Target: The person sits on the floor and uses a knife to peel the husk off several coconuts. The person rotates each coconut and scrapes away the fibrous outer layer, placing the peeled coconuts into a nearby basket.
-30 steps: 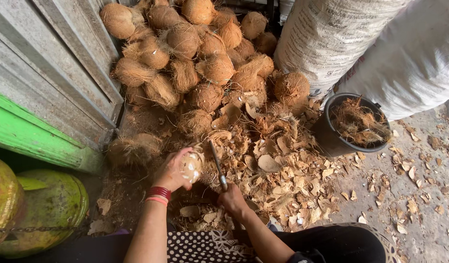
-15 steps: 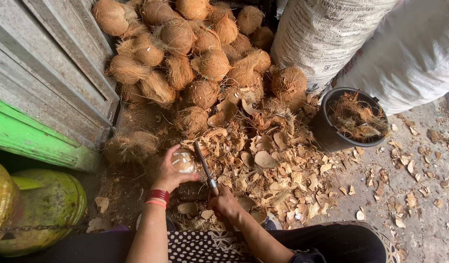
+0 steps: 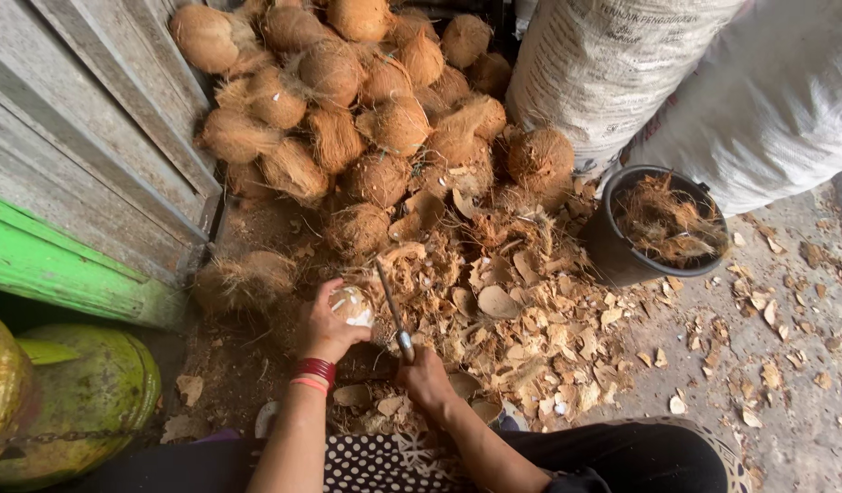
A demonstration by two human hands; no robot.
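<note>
Holding pale coconut [image 3: 351, 306] in left hand [image 3: 325, 327], right hand [image 3: 424, 376] gripping knife [image 3: 393, 312] — blade seemingly alongside it.

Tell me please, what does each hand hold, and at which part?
The left hand cups a partly peeled coconut from below and the side. The right hand holds a knife by its handle, blade pointing up beside the coconut.

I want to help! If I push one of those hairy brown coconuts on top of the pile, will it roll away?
Probably yes. The husked coconuts look roundish and sit stacked on a slope, so a pushed one would likely tumble down. Their rough fibres may slow it, and the shell chips below could stop it.
</note>
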